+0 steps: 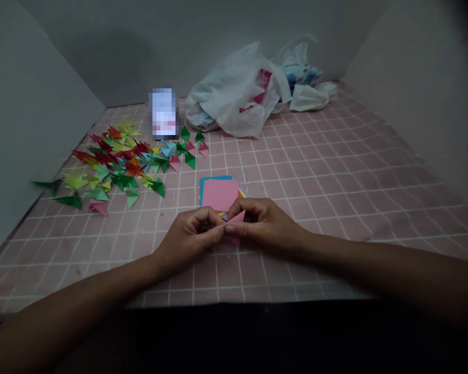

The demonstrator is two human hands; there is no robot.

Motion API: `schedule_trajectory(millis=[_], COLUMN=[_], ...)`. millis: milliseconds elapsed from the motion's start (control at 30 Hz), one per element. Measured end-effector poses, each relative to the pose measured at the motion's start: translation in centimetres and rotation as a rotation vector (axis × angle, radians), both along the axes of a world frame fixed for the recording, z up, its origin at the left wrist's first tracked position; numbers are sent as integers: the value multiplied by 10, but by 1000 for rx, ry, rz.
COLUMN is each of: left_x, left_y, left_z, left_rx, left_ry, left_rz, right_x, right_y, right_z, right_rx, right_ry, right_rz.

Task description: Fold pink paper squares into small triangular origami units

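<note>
My left hand (191, 234) and my right hand (263, 222) meet low over the table's near middle. Both pinch a small folded pink paper piece (237, 218), most of it hidden by my fingers. Just behind my hands lies a small stack of square coloured papers (219, 193) with a pink sheet on top and a blue one showing at its left edge. A heap of folded paper triangles (119, 161) in green, yellow, red, pink and blue spreads over the table's left side.
The table wears a pink cloth with a white grid (335, 187). A blurred upright box (164, 113) stands at the back. White plastic bags (242, 96) lie at the back centre and right. Grey walls close in left, back and right.
</note>
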State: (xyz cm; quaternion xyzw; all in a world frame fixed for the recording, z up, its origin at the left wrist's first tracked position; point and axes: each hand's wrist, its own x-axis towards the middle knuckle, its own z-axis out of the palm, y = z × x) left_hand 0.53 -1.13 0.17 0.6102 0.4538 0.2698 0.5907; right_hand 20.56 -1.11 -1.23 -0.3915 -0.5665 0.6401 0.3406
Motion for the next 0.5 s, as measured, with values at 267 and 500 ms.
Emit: schedule_trajectory(millis=[267, 500], left_x=[-2, -2], left_y=[1, 6], left_z=[0, -4], left_rx=[-78, -234], left_ry=[-38, -211], left_rz=[-46, 91], right_x=[4, 1], right_y=[-3, 3], right_z=[4, 0], right_rx=[110, -140], right_ry=[-61, 142], right_rz=[-9, -142])
